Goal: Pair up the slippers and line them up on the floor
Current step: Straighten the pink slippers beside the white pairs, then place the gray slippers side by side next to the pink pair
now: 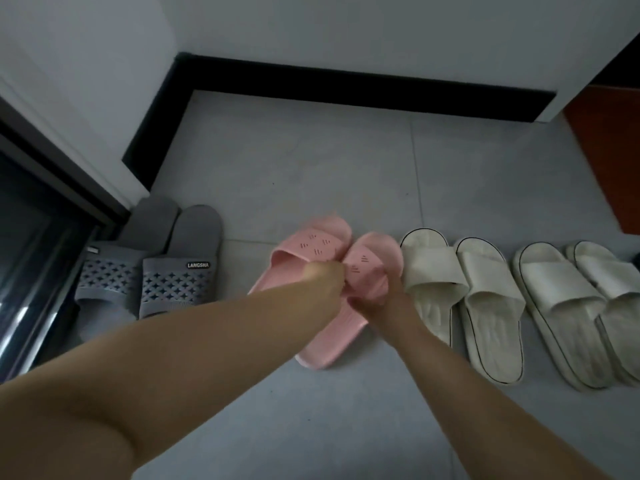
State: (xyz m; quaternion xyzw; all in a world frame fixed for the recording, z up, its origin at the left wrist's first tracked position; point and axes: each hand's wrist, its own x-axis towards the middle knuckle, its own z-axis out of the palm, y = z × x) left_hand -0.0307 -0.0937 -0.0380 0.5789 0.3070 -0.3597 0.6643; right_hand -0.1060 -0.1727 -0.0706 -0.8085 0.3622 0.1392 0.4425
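**Pink pair in hand, mid-row**

Both hands meet low over the grey tiled floor (311,174). The left hand (323,278), its grip closed tight, pinches the strap of the left pink perforated plastic slipper (311,249), whose sole lies on the floor. The right hand (372,304) has its grip curled round the right pink perforated plastic slipper (372,258), which tilts against its mate. Grey mesh-strap slippers (176,282) sit to the left and cream slide slippers (485,292) to the right.

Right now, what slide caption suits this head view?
Left hand and right hand grip the pink plastic slippers between grey perforated slippers and two cream open-toe pairs.
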